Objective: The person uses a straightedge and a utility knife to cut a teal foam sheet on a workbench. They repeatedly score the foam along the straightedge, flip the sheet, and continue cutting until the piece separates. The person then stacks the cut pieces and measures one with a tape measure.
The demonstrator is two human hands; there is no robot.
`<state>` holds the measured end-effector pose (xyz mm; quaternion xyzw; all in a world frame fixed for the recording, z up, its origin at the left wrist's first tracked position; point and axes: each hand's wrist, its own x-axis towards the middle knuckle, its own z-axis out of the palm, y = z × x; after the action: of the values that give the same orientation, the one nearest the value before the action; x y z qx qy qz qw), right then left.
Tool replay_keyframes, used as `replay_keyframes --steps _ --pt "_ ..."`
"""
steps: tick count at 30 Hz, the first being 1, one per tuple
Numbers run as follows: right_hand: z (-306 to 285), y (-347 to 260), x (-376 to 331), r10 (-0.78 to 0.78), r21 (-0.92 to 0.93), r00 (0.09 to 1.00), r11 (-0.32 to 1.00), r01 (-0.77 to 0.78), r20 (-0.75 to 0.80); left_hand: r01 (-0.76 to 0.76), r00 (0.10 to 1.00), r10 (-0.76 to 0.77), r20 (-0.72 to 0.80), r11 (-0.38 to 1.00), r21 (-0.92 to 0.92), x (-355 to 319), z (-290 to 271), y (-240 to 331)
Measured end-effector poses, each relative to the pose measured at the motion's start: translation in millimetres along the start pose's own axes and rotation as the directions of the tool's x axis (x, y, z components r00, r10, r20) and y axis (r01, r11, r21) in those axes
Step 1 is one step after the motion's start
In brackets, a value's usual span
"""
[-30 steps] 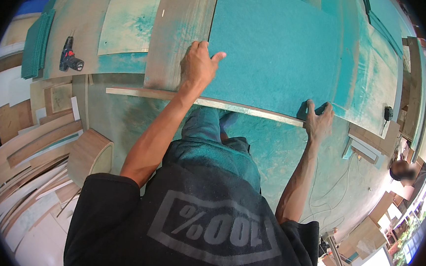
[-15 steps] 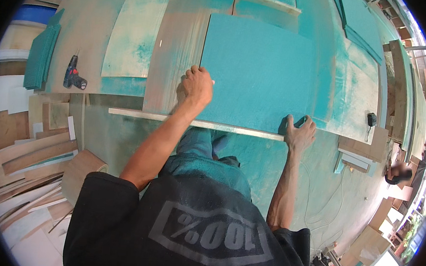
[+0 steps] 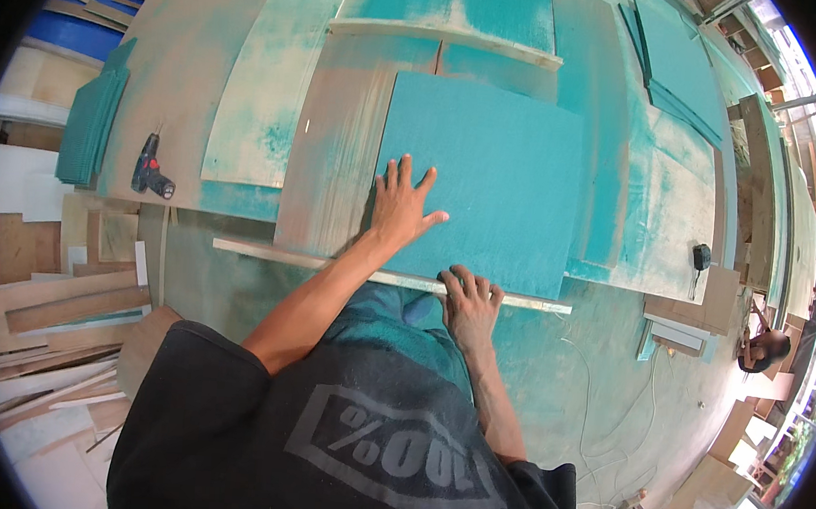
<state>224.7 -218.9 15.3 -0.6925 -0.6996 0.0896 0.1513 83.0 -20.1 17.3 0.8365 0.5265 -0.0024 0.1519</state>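
A flat square teal panel lies on a brown, paint-dusted board in front of me. My left hand is open, its fingers spread over the panel near the left edge. My right hand is at the panel's near edge, its fingers bent over that edge. Its thumb is not clearly visible. Beneath the right fingers runs a long pale wooden strip along the front, close to my body.
A cordless drill lies at the left, beside a stack of teal panels. A small black device sits at the right. Wood offcuts pile up at lower left. Cables trail over the floor. Another person is at far right.
My left hand has opened from its grip on the left edge and spread over the panel. My right hand has moved left from the near right corner. The panel appears nearer to me.
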Motion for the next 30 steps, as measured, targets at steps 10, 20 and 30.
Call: replay_keyframes --steps 10,20,30 --pt "-3 23 81 0.01 0.034 0.999 0.999 -0.008 -0.051 -0.028 1.0 0.027 0.013 0.999 0.027 88 -19 -15" --pt "-2 58 176 -0.048 0.012 0.991 0.999 0.05 -0.125 -0.026 0.995 0.02 0.098 0.998 0.063 188 -41 -32" --pt "3 89 279 -0.002 0.005 0.991 1.0 0.003 -0.136 -0.024 0.997 0.019 0.074 0.997 0.068 294 -60 -46"
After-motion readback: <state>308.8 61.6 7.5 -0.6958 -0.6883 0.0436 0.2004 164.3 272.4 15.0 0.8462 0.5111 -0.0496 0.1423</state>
